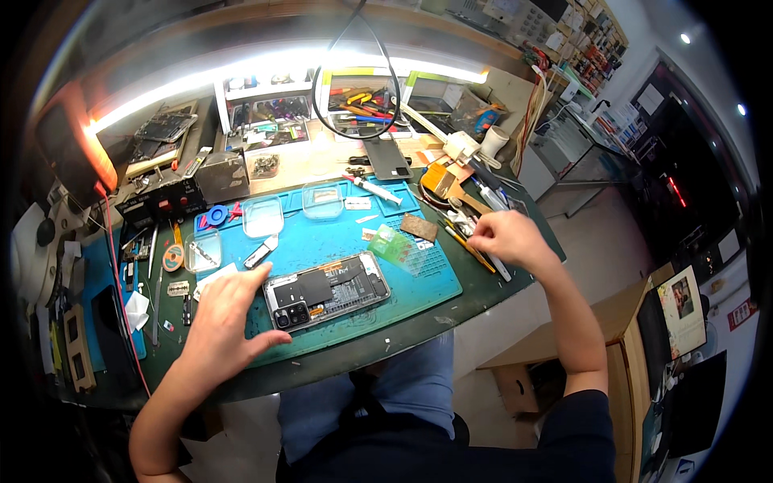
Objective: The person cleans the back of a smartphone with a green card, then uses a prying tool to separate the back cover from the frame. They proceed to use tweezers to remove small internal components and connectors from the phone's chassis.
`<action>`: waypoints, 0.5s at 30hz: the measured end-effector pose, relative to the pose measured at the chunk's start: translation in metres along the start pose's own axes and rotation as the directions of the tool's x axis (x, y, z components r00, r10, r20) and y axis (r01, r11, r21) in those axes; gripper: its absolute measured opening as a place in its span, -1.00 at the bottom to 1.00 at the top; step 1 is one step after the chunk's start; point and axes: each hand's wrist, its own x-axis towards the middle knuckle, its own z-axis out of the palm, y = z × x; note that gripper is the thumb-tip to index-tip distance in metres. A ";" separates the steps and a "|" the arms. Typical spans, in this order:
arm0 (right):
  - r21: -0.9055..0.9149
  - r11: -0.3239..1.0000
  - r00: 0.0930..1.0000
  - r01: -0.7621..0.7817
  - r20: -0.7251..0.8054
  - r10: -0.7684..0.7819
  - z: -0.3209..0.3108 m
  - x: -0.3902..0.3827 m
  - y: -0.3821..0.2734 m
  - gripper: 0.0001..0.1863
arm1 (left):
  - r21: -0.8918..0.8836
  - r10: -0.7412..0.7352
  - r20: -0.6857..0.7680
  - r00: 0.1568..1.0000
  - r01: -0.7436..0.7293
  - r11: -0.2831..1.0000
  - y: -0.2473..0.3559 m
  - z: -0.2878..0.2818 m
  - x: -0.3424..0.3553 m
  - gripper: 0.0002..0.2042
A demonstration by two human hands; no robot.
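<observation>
An opened smartphone [326,290] lies on the blue work mat [427,290], its inner parts bare and its dark camera block at the lower left. Beside its left end is my left hand [221,322], empty, thumb and fingers spread apart. Off to the right, my right hand [515,241] is closed with fingertips together above a row of slim tools; what is between them, if anything, is hidden. A pair of tweezers or a thin pointed tool [471,248] lies just left of it. Near the phone's top right rest a green transparent sheet [396,248] and a brown rectangular piece [419,227].
Small clear plastic boxes [263,217] stand along the mat's back edge. A syringe [377,191] lies behind the phone. A black cable loop [316,97] hangs over the bench, and a dark power unit [165,197] stands at the back left. A roll of orange tape [173,258] sits left.
</observation>
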 end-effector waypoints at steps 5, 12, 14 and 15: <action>0.003 1.000 1.000 -0.006 -0.012 0.006 0.013 -0.014 -0.014 -0.71 | -0.062 0.032 0.045 0.998 -0.029 0.998 -0.005 0.011 0.006 -0.14; 0.112 0.990 0.867 0.086 -0.498 -0.019 0.000 0.026 -0.007 -0.78 | 0.037 0.106 -0.089 0.990 -0.103 0.994 -0.011 0.012 0.019 -0.21; 0.312 0.948 0.841 0.066 -0.528 0.115 -0.016 0.046 -0.008 -0.70 | -0.071 0.000 -0.235 0.972 -0.017 0.997 -0.022 0.007 0.021 -0.48; 0.289 0.950 0.762 0.119 -0.640 0.099 -0.019 0.059 0.004 -0.69 | -0.090 -0.029 -0.247 0.969 0.007 0.996 -0.027 0.004 0.022 -0.56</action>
